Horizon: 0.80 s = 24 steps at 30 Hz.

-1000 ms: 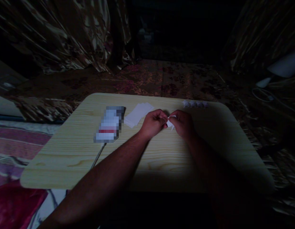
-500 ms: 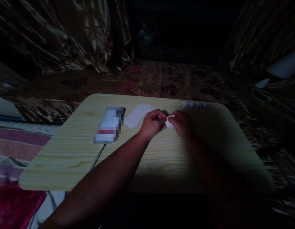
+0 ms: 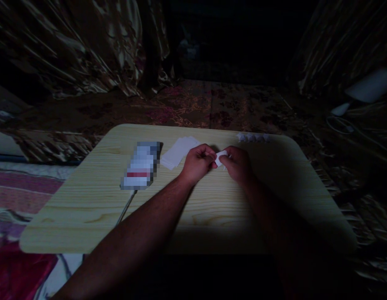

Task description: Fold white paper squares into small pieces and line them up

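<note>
Both my hands meet over the middle of a light wooden table [image 3: 212, 208]. My left hand [image 3: 198, 161] and my right hand [image 3: 238, 163] pinch a small folded piece of white paper [image 3: 220, 157] between their fingertips, just above the tabletop. Left of my left hand lies a small stack of white paper sheets [image 3: 177, 152]. A row of small folded white paper pieces [image 3: 254, 136] sits at the table's far edge, beyond my right hand.
A blurred-out flat object [image 3: 141, 166] lies left of the paper stack, with a cable [image 3: 124, 208] running from it toward the near edge. Dark patterned fabric surrounds the table. A pale object [image 3: 365, 91] and a wire lie at far right. The room is dim.
My hands stay in the same spot. The small paper between my fingertips has been turned and now shows a flatter white face. The view has shifted slightly.
</note>
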Motion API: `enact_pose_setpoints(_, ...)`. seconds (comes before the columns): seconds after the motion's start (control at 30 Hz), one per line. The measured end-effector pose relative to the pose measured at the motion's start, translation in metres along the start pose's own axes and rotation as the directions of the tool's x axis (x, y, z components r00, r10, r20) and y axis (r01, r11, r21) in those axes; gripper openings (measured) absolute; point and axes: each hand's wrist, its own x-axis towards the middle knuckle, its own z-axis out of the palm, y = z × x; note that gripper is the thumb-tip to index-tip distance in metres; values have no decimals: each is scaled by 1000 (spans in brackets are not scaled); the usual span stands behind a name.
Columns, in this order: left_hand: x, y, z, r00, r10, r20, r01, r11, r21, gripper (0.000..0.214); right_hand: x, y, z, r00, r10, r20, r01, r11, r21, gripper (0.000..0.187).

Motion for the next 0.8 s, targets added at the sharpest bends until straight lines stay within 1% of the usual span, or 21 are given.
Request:
enact_pose_setpoints(0.13,0,0,0,1000,3,-5,-3,1000,-8,10,0,-1,0,1000,15,7,-15,1000,14,11)
enact_pose_setpoints(0.33,0,1,1,1000,-10,-20,10,1000,-6,11,0,0,1,1000,16,16,-16,1000,-21,12)
enact_pose_setpoints(0.53,1,0,-1,1000,-8,-26,8,1000,-17,12,-1,-2,1,999,24,30,-24,1000,11,11)
enact_pose_setpoints(0.67,1,1,-1,1000,-20,-18,20,1000,-8,12,-1,-3,1,1000,13,9,-13,1000,-21,11)
enact_pose_setpoints(0.8,1,1,0,1000,-19,-16,18,999,-28,11,-1,-2,2,999,41,24,-41,999,7,10)
